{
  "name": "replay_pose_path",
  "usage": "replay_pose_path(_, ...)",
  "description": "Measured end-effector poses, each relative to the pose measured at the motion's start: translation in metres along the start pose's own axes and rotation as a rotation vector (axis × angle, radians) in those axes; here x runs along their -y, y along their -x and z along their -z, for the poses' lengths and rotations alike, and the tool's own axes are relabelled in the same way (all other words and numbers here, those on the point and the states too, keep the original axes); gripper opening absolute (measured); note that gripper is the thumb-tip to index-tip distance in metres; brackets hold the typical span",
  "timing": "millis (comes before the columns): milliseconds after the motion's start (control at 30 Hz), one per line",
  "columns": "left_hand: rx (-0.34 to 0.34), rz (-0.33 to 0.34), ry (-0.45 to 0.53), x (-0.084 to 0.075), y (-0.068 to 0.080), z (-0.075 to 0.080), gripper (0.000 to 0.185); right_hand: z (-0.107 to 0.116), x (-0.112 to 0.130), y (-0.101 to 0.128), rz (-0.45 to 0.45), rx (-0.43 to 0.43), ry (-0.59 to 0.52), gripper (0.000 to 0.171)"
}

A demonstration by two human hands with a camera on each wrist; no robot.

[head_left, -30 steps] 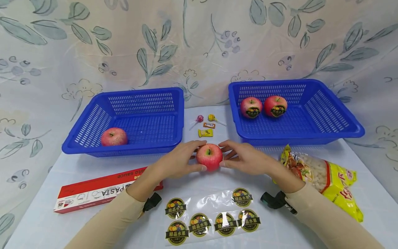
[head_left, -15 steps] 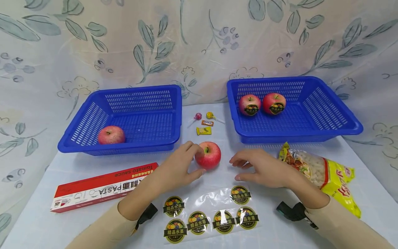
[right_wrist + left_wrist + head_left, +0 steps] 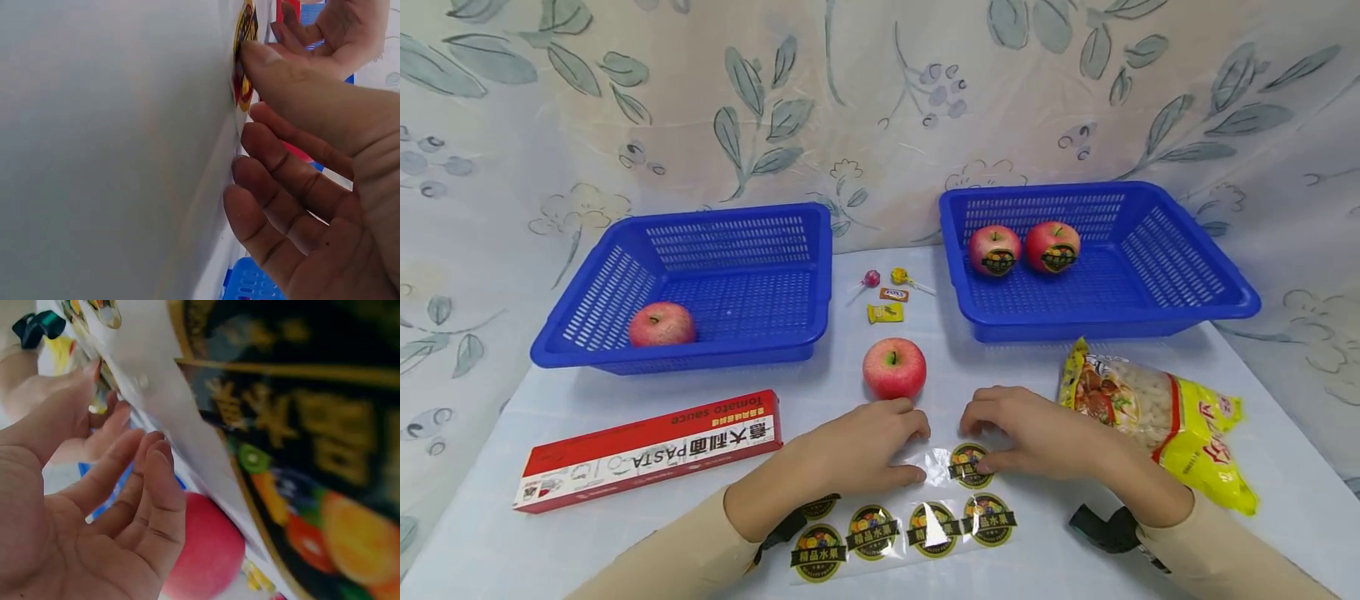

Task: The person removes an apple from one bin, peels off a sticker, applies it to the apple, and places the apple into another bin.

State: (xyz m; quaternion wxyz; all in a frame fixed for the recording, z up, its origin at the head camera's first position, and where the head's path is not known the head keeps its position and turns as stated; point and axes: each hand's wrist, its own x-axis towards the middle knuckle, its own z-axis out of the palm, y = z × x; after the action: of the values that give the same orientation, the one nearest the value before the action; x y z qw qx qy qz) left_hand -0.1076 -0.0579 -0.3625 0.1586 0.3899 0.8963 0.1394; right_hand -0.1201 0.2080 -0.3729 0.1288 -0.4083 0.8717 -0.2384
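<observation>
A clear sheet [image 3: 936, 473] with several round black and gold fruit stickers lies on the table. My right hand [image 3: 1037, 433] is at its upper right corner, the thumb on a sticker [image 3: 967, 460]. In the right wrist view that thumb [image 3: 262, 57] touches the sticker's face, while the other fingers are loosely bent alongside. My left hand [image 3: 861, 450] hovers over or rests on the sheet's upper left part, fingers loosely bent and holding nothing visible. Just beyond it stands a red apple [image 3: 895, 371] without a visible sticker, touched by neither hand as far as I see.
A blue basket [image 3: 760, 337] at back left holds one apple [image 3: 662, 325]. Another blue basket [image 3: 1112, 321] at back right holds two stickered apples [image 3: 1052, 246]. Lollipops and small candies [image 3: 886, 312] lie between. A pasta box [image 3: 647, 450] lies left, a yellow food bag [image 3: 1157, 408] right.
Both hands have let go of the apple and drawn back toward the sticker sheet. The right thumb now touches the upper right sticker. The apple stays on the table.
</observation>
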Motion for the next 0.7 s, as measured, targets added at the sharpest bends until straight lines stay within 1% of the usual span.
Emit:
replay_pose_path(133,0.018,0.007,-0.023,-0.003,-0.011,-0.003,0.037,-0.003,-0.001,0.000,0.007,0.000,0.004,0.024)
replay_pose_path(300,0.003,0.020,-0.050,-0.008,-0.020,-0.007,0.036,-0.004,0.001,0.000,-0.011,0.008,-0.009,0.021)
replay_pose_path(433,0.018,0.025,-0.080,-0.014,-0.023,-0.008,0.035,-0.005,0.002,0.000,0.028,-0.010,0.005,0.018)
replay_pose_path(567,0.031,0.025,-0.094,-0.018,-0.022,-0.006,0.036,-0.007,0.002,0.000,0.082,-0.036,0.024,0.017)
replay_pose_path(700,0.019,0.009,-0.067,-0.017,-0.021,-0.007,0.031,-0.008,0.002,0.000,0.108,-0.056,0.001,0.021)
